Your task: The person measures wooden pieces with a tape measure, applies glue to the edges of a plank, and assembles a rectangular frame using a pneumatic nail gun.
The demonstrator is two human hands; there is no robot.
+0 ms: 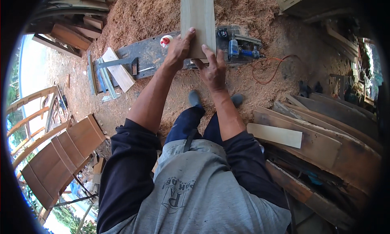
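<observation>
Long, pale, flat wooden board (198, 14), far end cut off; left hand (178, 52) clamps its left edge, fingers mostly hidden. Right hand (213, 73) has fingers clamped around near end.

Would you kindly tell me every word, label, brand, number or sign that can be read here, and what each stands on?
Grey shirt: dark lettering and an emblem on the front; I won't copy the wording.
Blue power tool: any marking is too small to read.
White bottle with a red cap: no readable label.
Pale board at top centre: no lettering visible.
I can read nothing else.
</observation>
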